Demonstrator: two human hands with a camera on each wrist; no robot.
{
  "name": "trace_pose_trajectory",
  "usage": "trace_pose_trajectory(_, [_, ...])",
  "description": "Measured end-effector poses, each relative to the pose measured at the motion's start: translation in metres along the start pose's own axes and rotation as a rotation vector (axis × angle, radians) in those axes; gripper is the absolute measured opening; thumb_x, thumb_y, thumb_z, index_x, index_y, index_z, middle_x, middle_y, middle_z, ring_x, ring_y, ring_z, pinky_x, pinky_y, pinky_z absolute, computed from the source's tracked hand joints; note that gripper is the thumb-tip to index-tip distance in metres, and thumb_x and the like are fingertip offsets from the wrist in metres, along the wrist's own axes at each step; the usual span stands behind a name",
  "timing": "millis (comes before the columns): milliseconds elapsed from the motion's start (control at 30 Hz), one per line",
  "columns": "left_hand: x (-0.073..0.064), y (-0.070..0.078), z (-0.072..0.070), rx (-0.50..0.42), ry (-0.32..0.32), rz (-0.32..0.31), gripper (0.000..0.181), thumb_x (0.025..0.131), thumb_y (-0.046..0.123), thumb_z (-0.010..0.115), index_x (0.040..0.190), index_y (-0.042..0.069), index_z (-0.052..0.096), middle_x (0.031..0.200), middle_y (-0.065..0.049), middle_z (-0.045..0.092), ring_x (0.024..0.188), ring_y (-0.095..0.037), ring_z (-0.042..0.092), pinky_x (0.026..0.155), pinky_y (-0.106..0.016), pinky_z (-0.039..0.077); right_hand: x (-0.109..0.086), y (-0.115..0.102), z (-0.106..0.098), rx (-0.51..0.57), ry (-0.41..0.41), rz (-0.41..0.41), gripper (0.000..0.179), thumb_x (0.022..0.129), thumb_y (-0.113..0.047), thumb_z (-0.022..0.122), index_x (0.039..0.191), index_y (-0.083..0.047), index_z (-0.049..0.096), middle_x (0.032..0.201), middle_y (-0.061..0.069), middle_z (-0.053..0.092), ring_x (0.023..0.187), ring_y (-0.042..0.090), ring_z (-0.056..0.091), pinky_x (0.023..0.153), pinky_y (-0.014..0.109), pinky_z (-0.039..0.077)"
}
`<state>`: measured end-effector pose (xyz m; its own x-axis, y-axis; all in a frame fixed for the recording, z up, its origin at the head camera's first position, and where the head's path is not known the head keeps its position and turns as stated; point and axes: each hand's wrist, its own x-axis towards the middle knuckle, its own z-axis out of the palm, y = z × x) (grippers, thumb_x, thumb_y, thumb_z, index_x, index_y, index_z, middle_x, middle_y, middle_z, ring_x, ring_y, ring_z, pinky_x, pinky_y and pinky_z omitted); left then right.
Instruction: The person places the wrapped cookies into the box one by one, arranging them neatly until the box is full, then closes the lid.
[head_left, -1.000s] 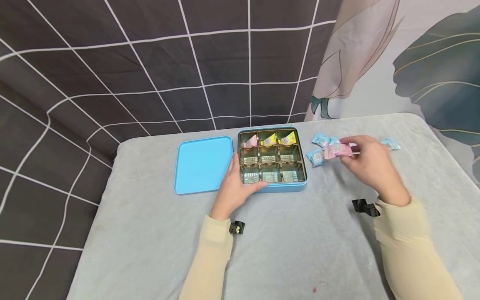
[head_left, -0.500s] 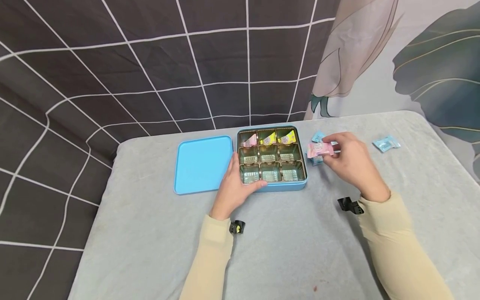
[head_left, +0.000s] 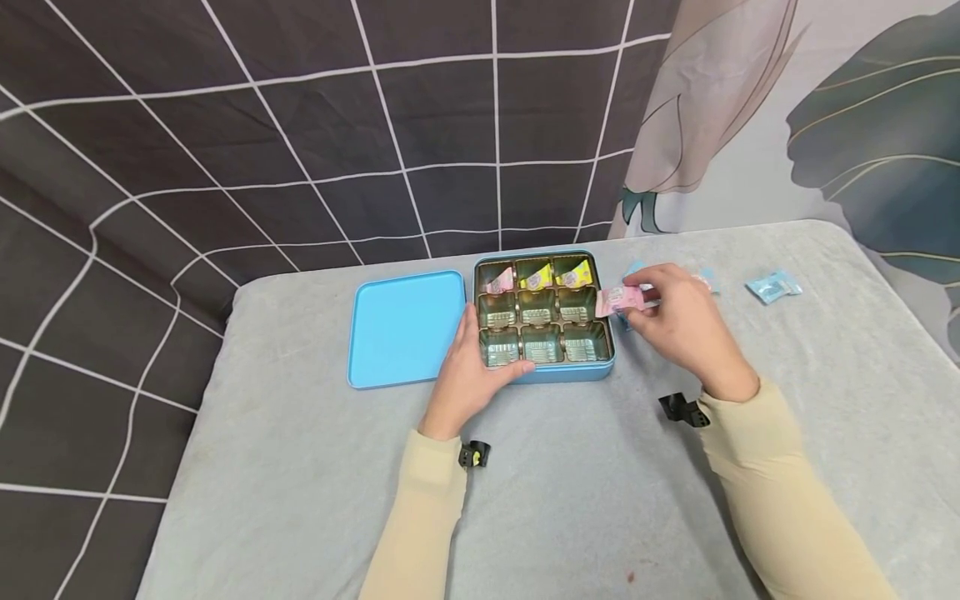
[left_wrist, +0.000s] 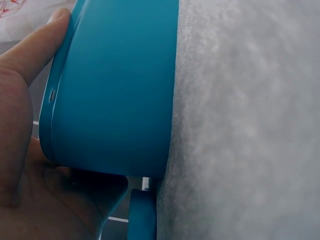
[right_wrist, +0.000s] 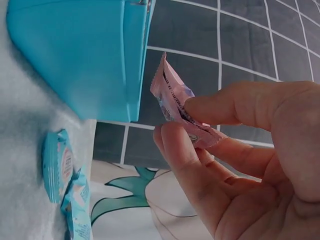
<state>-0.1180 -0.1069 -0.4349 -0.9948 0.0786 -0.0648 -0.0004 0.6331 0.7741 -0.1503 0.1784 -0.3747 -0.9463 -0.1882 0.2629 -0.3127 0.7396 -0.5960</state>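
Dark cloth (head_left: 322, 125) with a white grid is hanging behind, its lines bending at the folds; a pale drape (head_left: 750, 125) printed with large leaf shapes is covering the right side. Short-napped grey fabric is covering the table (head_left: 300, 483).

A matte blue tin (head_left: 562, 375), rectangular with rounded corners, is sitting near the far edge. Inside, a glossy gold tray (head_left: 540, 327) is forming nine square wells with ribbed floors. Back row: a pink packet (head_left: 499, 282) is leaning in the left well, yellow packets (head_left: 536, 278) in the middle and right ones. The flat blue lid (head_left: 407, 330) is lying just left of the tin.

Left hand (head_left: 468, 379): bracing the near-left corner, fingers stretching along the side wall, thumb lying straight on the front rim.

Right hand (head_left: 678, 325): pinching a crimp-ended pink wrapper (head_left: 622, 299) between thumb and fingertips, holding it in the air by the tin's right rim, apparently not touching.

Crinkled blue packets (head_left: 774, 287) are lying to the right; some are partly hidden behind the hand, so the count is staying uncertain.
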Motion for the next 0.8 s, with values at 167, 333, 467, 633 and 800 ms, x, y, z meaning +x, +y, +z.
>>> trace_pose_trajectory(167, [0.000, 0.000, 0.000, -0.009, -0.003, -0.004, 0.123, 0.078, 0.054, 0.083, 0.162, 0.005, 0.007, 0.168, -0.013, 0.008, 0.152, -0.027, 0.016, 0.119, -0.047, 0.024, 0.003, -0.003, 0.003, -0.018, 0.006, -0.032, 0.033, 0.079, 0.003, 0.070, 0.113, 0.006, 0.069, 0.114, 0.025, 0.064, 0.090, 0.036, 0.068, 0.072, 0.045, 0.051])
trace_pose_trajectory(333, [0.000, 0.001, 0.000, -0.009, -0.003, -0.004, 0.123, 0.078, 0.054, 0.083, 0.162, 0.005, 0.007, 0.168, -0.013, 0.008, 0.152, -0.028, 0.015, 0.119, -0.048, 0.024, 0.005, -0.006, 0.009, -0.038, -0.006, -0.063, 0.033, 0.079, 0.002, 0.072, 0.112, 0.006, 0.070, 0.107, 0.022, 0.065, 0.085, 0.031, 0.063, 0.067, 0.041, 0.045])
trace_pose_trajectory(467, [-0.001, 0.001, -0.001, -0.012, -0.006, -0.003, 0.124, 0.078, 0.053, 0.083, 0.161, 0.004, 0.007, 0.168, -0.014, 0.007, 0.152, -0.028, 0.015, 0.120, -0.047, 0.023, 0.007, -0.010, 0.011, -0.043, -0.019, -0.053, 0.034, 0.079, 0.003, 0.072, 0.112, 0.006, 0.070, 0.106, 0.022, 0.065, 0.083, 0.030, 0.064, 0.068, 0.041, 0.047])
trace_pose_trajectory(633, [0.000, 0.000, -0.001, -0.018, -0.009, -0.004, 0.123, 0.078, 0.054, 0.083, 0.162, 0.004, 0.006, 0.168, -0.014, 0.007, 0.152, -0.028, 0.014, 0.120, -0.047, 0.023, 0.008, -0.016, 0.013, -0.036, -0.037, -0.040, 0.032, 0.080, 0.000, 0.075, 0.111, 0.006, 0.071, 0.107, 0.024, 0.065, 0.085, 0.031, 0.065, 0.070, 0.043, 0.049])
trace_pose_trajectory(800, [0.001, 0.000, -0.001, -0.023, -0.006, -0.005, 0.123, 0.078, 0.054, 0.083, 0.162, 0.005, 0.006, 0.168, -0.012, 0.007, 0.152, -0.026, 0.014, 0.120, -0.047, 0.023, 0.010, -0.019, 0.016, -0.037, -0.057, -0.032, 0.032, 0.079, -0.001, 0.077, 0.110, 0.005, 0.071, 0.105, 0.023, 0.065, 0.085, 0.030, 0.064, 0.072, 0.042, 0.048])
